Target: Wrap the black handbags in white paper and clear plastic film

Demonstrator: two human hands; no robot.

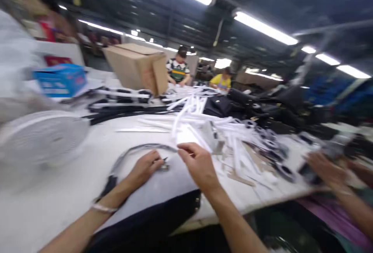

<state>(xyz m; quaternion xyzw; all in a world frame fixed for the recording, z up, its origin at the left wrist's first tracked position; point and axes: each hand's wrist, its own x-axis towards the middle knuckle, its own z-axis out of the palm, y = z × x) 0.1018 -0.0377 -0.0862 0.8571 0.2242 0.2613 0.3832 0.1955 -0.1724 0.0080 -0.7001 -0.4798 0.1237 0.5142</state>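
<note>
My left hand (147, 165) is closed, with a small metallic piece (165, 164) at its fingertips; blur hides the exact kind. A thin dark strap (128, 153) arcs over the table behind that hand and runs to the fingers of my right hand (201, 164). Thumb and forefinger of the right hand are pinched together at the strap's end. Just beyond these fingers a white tube-like strip (175, 127) curves down, and whether it is touched I cannot tell. Black material (157, 216) with small metal studs lies at the table edge below both hands.
White strips (236, 148) and dark rings (284, 171) cover the table at right. A round white fan-like object (46, 134), a blue box (60, 80) and a cardboard box (136, 64) stand left and behind. A co-worker's hand (328, 169) is at right; two people sit opposite.
</note>
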